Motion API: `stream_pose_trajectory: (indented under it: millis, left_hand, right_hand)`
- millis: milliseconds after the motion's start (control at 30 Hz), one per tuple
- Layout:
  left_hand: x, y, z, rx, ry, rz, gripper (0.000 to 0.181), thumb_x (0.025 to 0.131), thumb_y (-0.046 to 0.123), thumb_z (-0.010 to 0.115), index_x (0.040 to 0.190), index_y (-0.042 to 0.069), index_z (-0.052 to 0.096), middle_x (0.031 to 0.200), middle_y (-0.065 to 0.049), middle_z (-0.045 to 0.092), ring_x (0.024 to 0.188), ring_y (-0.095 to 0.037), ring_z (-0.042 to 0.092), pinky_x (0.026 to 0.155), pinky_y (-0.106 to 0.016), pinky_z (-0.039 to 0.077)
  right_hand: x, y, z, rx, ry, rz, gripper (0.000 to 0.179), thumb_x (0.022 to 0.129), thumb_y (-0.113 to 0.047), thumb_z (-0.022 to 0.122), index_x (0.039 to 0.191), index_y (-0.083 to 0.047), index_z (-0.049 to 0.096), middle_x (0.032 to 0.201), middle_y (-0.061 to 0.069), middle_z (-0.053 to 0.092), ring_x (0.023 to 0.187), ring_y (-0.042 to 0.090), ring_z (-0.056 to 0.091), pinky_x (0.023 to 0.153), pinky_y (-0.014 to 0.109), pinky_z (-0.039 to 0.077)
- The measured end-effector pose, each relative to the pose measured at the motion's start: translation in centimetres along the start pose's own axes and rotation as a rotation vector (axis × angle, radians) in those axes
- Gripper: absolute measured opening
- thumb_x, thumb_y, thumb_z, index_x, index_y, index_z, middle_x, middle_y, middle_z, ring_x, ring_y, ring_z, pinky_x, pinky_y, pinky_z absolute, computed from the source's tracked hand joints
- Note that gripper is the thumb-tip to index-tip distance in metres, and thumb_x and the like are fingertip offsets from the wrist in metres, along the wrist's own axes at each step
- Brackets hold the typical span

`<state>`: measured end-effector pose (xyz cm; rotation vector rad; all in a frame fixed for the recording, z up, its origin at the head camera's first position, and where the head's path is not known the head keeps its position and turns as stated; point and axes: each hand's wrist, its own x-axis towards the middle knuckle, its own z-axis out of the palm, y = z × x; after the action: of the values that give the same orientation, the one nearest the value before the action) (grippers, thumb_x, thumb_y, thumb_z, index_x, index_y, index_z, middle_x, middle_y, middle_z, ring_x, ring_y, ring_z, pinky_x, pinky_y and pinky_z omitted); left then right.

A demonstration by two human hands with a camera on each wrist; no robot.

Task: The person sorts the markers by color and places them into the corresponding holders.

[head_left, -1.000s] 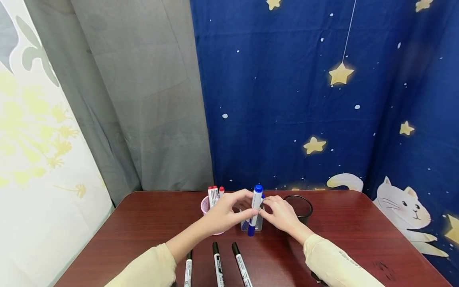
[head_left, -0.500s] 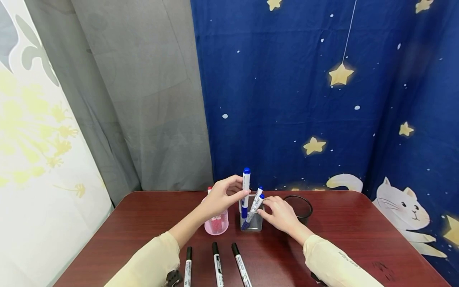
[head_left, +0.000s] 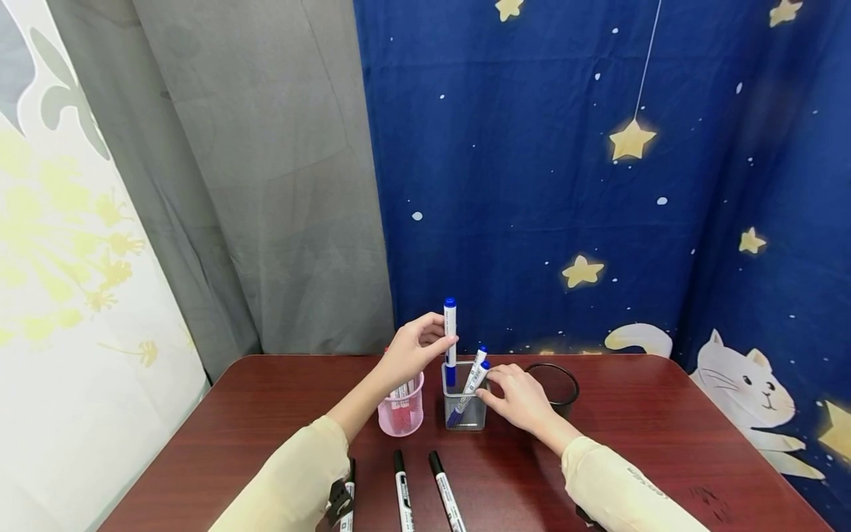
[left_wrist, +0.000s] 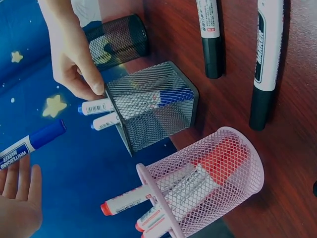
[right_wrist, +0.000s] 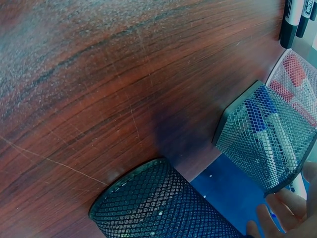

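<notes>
My left hand point(head_left: 415, 350) pinches a blue whiteboard marker point(head_left: 450, 321) between thumb and fingers. The marker stands nearly upright, its lower blue end overlapping the back of the square mesh pen holder point(head_left: 473, 420) in the head view. Two other blue markers point(left_wrist: 101, 106) lean inside that holder, their upper ends poking past the rim. At the holder's right side, my right hand point(head_left: 520, 396) grips the rim with thumb and fingertips; the right wrist view shows these fingers point(right_wrist: 285, 206) at the rim edge.
Left of the square holder stands a pink mesh cup point(left_wrist: 208, 183) with several red markers in it. A round black mesh cup point(right_wrist: 153, 203) is to the right. Black-capped markers point(head_left: 404, 491) lie along the front of the brown table point(head_left: 266, 414). Curtains hang behind.
My left hand has lifted the blue marker up and to the left, from in front of the square holder to above it. My right hand stays at the rim.
</notes>
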<state>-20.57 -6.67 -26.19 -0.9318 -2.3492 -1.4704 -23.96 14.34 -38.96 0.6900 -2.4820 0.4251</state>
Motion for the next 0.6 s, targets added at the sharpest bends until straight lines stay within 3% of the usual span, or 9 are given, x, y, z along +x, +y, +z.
stream_pose_trajectory:
  millis: [267, 600]
  left_hand:
    - [1.9, -4.5, 1.0, 0.005, 0.038, -0.05, 0.02, 0.082, 0.016, 0.063, 0.098, 0.004, 0.058, 0.086, -0.005, 0.063, 0.077, -0.015, 0.06, 0.069, -0.027, 0.047]
    - [2.8, -5.8, 1.8, 0.003, 0.049, -0.059, 0.02, 0.083, 0.015, 0.062, 0.098, 0.004, 0.058, 0.087, -0.007, 0.063, 0.076, -0.018, 0.06, 0.068, -0.028, 0.047]
  right_hand:
    - [-0.1, 0.1, 0.2, -0.007, -0.003, 0.006, 0.032, 0.077, -0.036, 0.065, 0.093, -0.009, 0.067, 0.09, 0.001, 0.061, 0.083, 0.017, 0.053, 0.069, 0.036, 0.045]
    - [0.0, 0.1, 0.2, -0.003, 0.004, 0.002, 0.033, 0.077, -0.037, 0.064, 0.093, -0.008, 0.067, 0.09, 0.001, 0.061, 0.084, 0.018, 0.053, 0.069, 0.036, 0.045]
